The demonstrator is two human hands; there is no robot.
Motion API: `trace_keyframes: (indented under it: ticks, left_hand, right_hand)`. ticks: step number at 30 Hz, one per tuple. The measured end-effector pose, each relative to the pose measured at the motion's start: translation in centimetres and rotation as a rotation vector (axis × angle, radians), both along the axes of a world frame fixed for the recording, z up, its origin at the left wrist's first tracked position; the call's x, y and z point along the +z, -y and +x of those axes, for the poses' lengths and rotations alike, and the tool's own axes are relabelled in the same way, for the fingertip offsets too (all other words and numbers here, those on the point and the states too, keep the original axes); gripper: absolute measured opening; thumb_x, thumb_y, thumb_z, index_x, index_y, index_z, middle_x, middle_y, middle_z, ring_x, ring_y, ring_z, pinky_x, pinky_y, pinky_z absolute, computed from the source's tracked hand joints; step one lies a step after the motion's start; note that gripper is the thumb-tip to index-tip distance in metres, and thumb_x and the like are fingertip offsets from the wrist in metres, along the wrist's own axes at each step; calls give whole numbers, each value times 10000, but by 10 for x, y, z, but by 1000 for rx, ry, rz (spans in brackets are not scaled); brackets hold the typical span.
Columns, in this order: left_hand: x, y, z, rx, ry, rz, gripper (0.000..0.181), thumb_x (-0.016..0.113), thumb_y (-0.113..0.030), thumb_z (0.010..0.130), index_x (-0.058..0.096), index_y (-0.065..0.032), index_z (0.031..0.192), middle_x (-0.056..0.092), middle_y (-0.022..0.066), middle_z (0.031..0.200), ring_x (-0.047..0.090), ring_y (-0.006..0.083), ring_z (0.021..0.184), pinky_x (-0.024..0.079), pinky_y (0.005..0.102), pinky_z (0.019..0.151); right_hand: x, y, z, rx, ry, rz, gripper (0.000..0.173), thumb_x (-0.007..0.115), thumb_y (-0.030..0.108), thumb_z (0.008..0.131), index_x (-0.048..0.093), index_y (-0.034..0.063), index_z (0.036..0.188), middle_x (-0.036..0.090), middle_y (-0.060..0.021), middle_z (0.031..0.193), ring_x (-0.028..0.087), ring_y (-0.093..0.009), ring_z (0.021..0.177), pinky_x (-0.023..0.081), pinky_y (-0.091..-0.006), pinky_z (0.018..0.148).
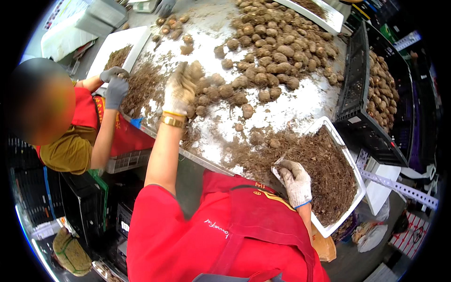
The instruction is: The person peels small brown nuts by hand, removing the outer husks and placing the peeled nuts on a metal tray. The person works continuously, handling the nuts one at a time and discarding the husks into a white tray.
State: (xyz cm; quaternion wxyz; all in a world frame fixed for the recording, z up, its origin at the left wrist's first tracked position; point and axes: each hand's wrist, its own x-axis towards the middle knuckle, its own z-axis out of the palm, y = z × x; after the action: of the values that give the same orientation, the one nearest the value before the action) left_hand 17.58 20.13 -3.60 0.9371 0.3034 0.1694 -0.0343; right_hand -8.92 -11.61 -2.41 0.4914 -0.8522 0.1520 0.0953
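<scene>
My left hand [179, 90], in a soiled white knit glove, reaches over the metal table [218, 121] at the near end of a row of hairy brown taro corms [226, 91]. A blurred brown taro [196, 70] is right against its fingers; blur hides whether they grip it. At the table's near edge my right hand [296, 178], gloved in white with a blue cuff, holds a small pale hand tool [278, 171], its kind partly hidden by the fingers. Beneath and beside that hand lie brown fibrous peelings [327, 169], heaped into a white tray [360, 192].
A large taro pile [282, 49] covers the far table. At right, a black plastic crate [356, 77] stands by more taros [382, 95]. On the left a co-worker's grey-gloved hands [117, 90] are near a white foam tray [135, 40]. Another gloved hand [165, 7] shows at the far edge.
</scene>
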Motion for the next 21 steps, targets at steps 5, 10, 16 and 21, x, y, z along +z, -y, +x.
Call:
trace_keyframes:
  ticks: [5, 10, 16, 21]
  left_hand:
    - [1, 65, -18, -568, 256, 1215, 211, 527, -283, 974, 610, -94, 933, 620, 30, 776, 517, 94, 545, 498, 222, 523]
    - [-37, 123, -65, -881, 249, 1956, 486, 657, -407, 879, 576, -17, 1157, 675, 180, 927, 665, 308, 783, 534, 412, 720]
    - [-42, 136, -80, -673, 177, 1372, 507, 700, -250, 867, 500, 40, 1232, 649, 157, 1067, 655, 186, 831, 554, 288, 721]
    - [0, 133, -115, -789, 93, 424, 512, 655, -248, 912, 455, 22, 1298, 588, 99, 1148, 608, 180, 959, 529, 292, 786]
  right_hand:
    - [-3, 5, -5, 15, 61, -39, 190, 614, 133, 901, 673, 65, 1068, 664, -157, 1028, 647, -333, 961, 520, -381, 830]
    - [2, 5, -6, 4, 52, -61, 187, 618, 155, 897, 677, 84, 1059, 664, -157, 1020, 646, -338, 956, 520, -396, 825]
    - [9, 2, -5, 27, 57, -65, 184, 614, 156, 894, 677, 92, 1055, 660, -150, 1003, 634, -338, 961, 511, -406, 818]
    - [19, 6, 8, -63, 191, -7, 201, 612, 117, 882, 676, 79, 1069, 662, -143, 993, 650, -307, 937, 522, -378, 807]
